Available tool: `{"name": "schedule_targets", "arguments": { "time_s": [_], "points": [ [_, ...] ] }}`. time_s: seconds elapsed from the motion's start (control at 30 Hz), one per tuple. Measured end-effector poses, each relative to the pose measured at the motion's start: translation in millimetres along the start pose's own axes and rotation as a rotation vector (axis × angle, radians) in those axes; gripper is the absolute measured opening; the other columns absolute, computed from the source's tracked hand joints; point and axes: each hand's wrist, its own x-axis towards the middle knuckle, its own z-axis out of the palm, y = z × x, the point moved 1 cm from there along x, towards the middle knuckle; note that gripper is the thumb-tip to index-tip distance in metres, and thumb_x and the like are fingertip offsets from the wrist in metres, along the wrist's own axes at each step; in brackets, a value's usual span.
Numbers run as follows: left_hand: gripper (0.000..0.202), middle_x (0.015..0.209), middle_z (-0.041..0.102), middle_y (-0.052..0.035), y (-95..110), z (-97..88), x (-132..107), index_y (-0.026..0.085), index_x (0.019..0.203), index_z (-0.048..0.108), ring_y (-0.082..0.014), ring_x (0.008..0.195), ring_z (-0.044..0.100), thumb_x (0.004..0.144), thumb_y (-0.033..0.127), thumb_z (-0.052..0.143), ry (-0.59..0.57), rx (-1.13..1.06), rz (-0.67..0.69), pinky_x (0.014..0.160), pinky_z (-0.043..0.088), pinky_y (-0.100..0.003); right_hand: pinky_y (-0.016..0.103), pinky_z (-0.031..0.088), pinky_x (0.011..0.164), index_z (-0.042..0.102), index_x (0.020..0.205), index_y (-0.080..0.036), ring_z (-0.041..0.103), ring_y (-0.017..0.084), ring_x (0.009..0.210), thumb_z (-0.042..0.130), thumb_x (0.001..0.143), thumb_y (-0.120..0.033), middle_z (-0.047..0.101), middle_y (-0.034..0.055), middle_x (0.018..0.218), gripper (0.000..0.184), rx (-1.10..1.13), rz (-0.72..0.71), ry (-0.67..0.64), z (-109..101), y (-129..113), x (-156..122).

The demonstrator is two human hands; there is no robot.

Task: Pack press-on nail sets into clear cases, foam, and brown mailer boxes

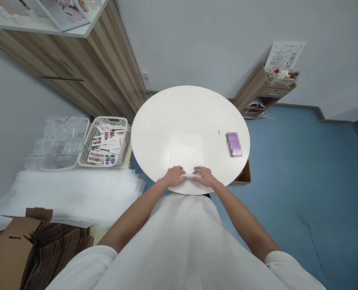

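Note:
A slim white strip (190, 175), perhaps rolled or folded, lies close to the near edge of the round white table (188, 108). My left hand (175, 176) closes on its left end and my right hand (204, 177) on its right end, fingers curled toward each other. Only the middle of the strip shows between them; its material is too small to tell. Farther right on the tabletop is a purple pack (234, 144), blurred out, with a small dark mark beside it.
To the left, a white basket (84, 155) holds cards of nail tips, beside clear plastic boxes (59, 141) and stacked white sheets (64, 193). A cardboard carton (9, 251) stands at lower left. A wooden cabinet (106, 60) and small drawer unit (256, 90) flank the table.

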Motion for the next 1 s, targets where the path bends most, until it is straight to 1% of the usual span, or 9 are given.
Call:
{"name": "schedule_targets", "arguments": {
  "time_s": [0.17,0.3,0.43,0.6,0.7,0.77,0.83,0.93,1.0],
  "points": [
    [0.037,0.107,0.057,-0.0045,-19.8,-7.4,11.6,0.024,0.106,0.055,-0.0211,0.099,0.052,0.077,0.044,0.042,0.091,-0.106,-0.106,0.082,0.04,-0.034,0.035,0.038,0.081,0.06,0.096,-0.027,0.055,0.019,0.091,0.037,0.082,-0.051,0.06,0.0037,0.103,0.036,0.109,0.144,0.019,-9.1,7.3,22.0],
    [0.028,0.102,0.061,-0.003,-37.7,-7.0,15.8,0.022,0.1,0.056,-0.0193,0.093,0.056,0.078,0.033,0.044,0.098,-0.173,-0.187,0.077,0.043,-0.03,0.029,0.042,0.07,0.057,0.094,-0.025,0.057,0.017,0.082,0.042,0.079,-0.05,0.062,0.0016,0.097,0.033,0.191,0.241,0.09,-5.8,14.6,32.0],
    [0.024,0.097,0.063,-0.0053,-50.1,-3.6,19.6,0.019,0.093,0.057,-0.0198,0.089,0.057,0.077,0.031,0.043,0.104,-0.135,-0.299,0.074,0.043,-0.029,0.026,0.043,0.062,0.055,0.094,-0.023,0.057,0.016,0.079,0.044,0.076,-0.047,0.062,0.0018,0.093,0.031,0.264,0.308,0.173,1.0,24.3,35.9],
    [0.027,0.097,0.062,-0.0089,-53.3,-0.9,18.8,0.016,0.095,0.055,-0.0225,0.089,0.056,0.077,0.032,0.043,0.11,-0.101,-0.4,0.071,0.043,-0.031,0.027,0.043,0.059,0.05,0.103,-0.022,0.057,0.017,0.077,0.041,0.079,-0.035,0.061,0.0037,0.089,0.028,0.179,0.414,0.244,9.5,31.5,33.6],
    [0.032,0.102,0.059,-0.0088,-48.0,-2.4,12.6,0.018,0.104,0.05,-0.0228,0.093,0.054,0.077,0.034,0.045,0.18,-0.078,-0.454,0.071,0.042,-0.031,0.032,0.043,0.067,0.041,0.117,-0.02,0.055,0.021,0.086,0.04,0.08,-0.027,0.057,0.0084,0.099,0.037,0.006,0.433,0.273,14.1,26.5,28.1],
    [0.037,0.11,0.054,-0.0103,-41.3,-4.7,8.1,0.019,0.112,0.044,-0.0235,0.1,0.051,0.078,0.034,0.045,0.296,-0.027,-0.423,0.076,0.041,-0.033,0.037,0.041,0.079,0.036,0.122,-0.018,0.048,0.025,0.103,0.04,0.08,-0.022,0.05,0.0127,0.114,0.042,-0.115,0.378,0.336,15.4,18.5,24.4],
    [0.043,0.12,0.047,-0.0116,-33.0,-5.9,5.3,0.02,0.118,0.04,-0.0254,0.109,0.045,0.078,0.035,0.046,0.376,0.04,-0.309,0.085,0.037,-0.036,0.043,0.034,0.09,0.039,0.119,-0.017,0.037,0.028,0.115,0.043,0.079,-0.022,0.042,0.0141,0.124,0.041,-0.183,0.227,0.37,15.9,8.5,22.8],
    [0.052,0.129,0.04,-0.0099,-21.1,-2.4,5.6,0.024,0.119,0.039,-0.028,0.119,0.034,0.071,0.038,0.055,0.285,0.113,-0.068,0.095,0.027,-0.041,0.046,0.027,0.097,0.047,0.109,-0.02,0.028,0.028,0.123,0.057,0.072,-0.03,0.035,0.0116,0.133,0.039,-0.211,-0.055,0.26,18.3,-3.6,25.7],
    [0.056,0.13,0.039,-0.0086,-15.9,1.9,7.7,0.025,0.118,0.04,-0.0279,0.12,0.033,0.067,0.035,0.06,0.186,0.134,0.013,0.098,0.023,-0.042,0.045,0.028,0.096,0.047,0.106,-0.02,0.029,0.028,0.123,0.065,0.065,-0.03,0.034,0.0114,0.134,0.045,-0.222,-0.134,0.16,21.3,-6.3,29.4]
  ]
}}
